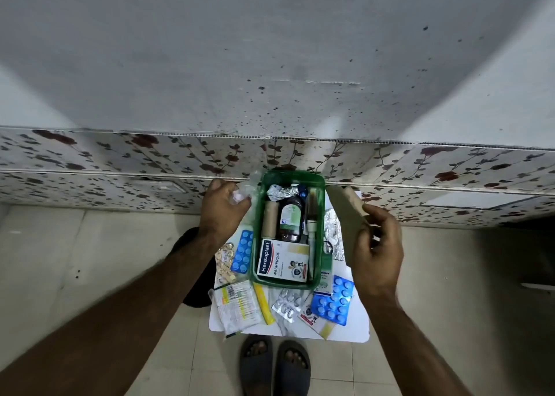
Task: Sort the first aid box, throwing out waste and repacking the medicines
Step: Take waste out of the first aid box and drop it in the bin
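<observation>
A green first aid box (pixel 320 203) sits on a small white table (pixel 357 326). Inside lie a Hansaplast carton (pixel 282 260), a brown bottle (pixel 290 218), a bandage roll (pixel 269 219) and crumpled foil (pixel 280 192). My left hand (pixel 222 206) hovers left of the box, shut on crumpled clear plastic wrap (pixel 241 196). My right hand (pixel 377 245) is to the right of the box, gripping a flat beige box (pixel 350 215) held tilted. Blue pill strips (pixel 242 251) (pixel 333 301) and silver blister strips (pixel 286 304) lie around the box.
A packet with printed labels (pixel 237 305), a yellow sachet (pixel 264 304), yellow capsules (pixel 225 260) and a foil sheet (pixel 335 233) cover the table. A black round object (pixel 198 278) sits under my left forearm. A floral tiled ledge (pixel 120 161) runs behind. My sandalled feet (pixel 274 365) stand below.
</observation>
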